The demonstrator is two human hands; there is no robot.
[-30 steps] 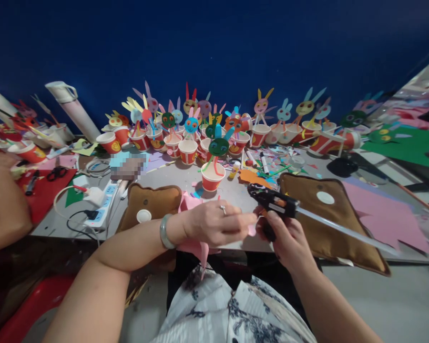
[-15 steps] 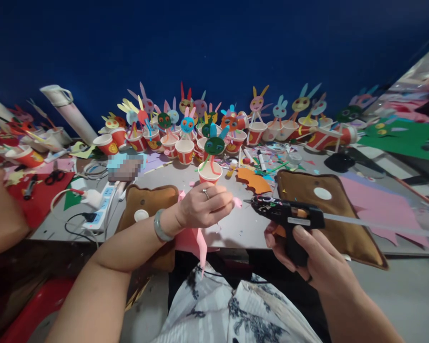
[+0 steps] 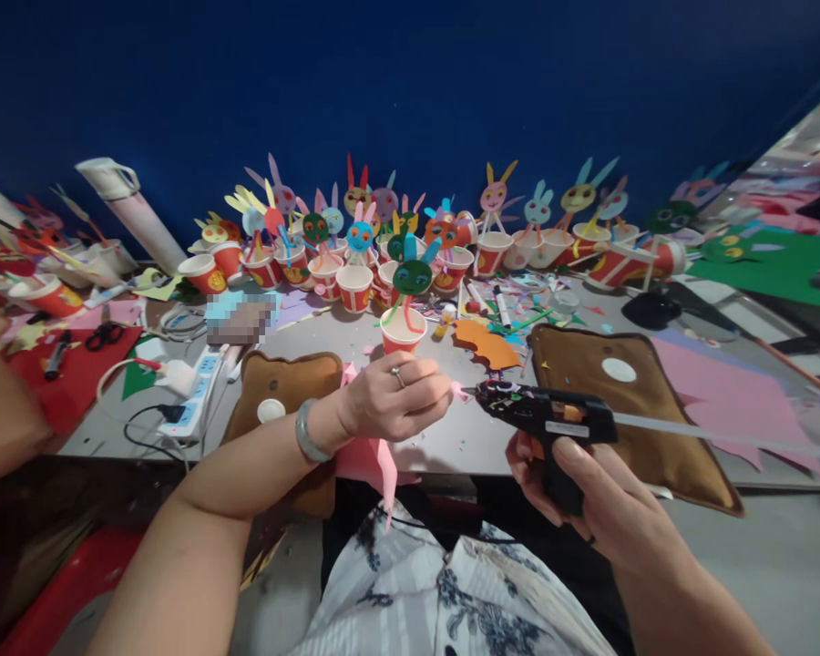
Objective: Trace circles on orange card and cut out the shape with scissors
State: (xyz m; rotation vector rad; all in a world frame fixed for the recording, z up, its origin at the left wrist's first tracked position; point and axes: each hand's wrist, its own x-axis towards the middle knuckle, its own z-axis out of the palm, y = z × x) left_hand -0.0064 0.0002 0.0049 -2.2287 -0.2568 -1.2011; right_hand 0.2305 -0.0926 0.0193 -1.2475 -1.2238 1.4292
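I count 2 cushions (image 3: 656, 399); my left hand (image 3: 397, 396) pinches 1 pink scrap (image 3: 459, 391), my right hand (image 3: 601, 492) grips 1 glue gun (image 3: 543, 410).

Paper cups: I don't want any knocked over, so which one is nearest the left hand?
The red cup bearing the green-faced, blue-eared rabbit, partly hidden by the left hand; the other cups sit farther away.

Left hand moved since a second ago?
Yes: the left hand has shifted left and forward, judged against the green-rabbit cup, whose base it now hides.
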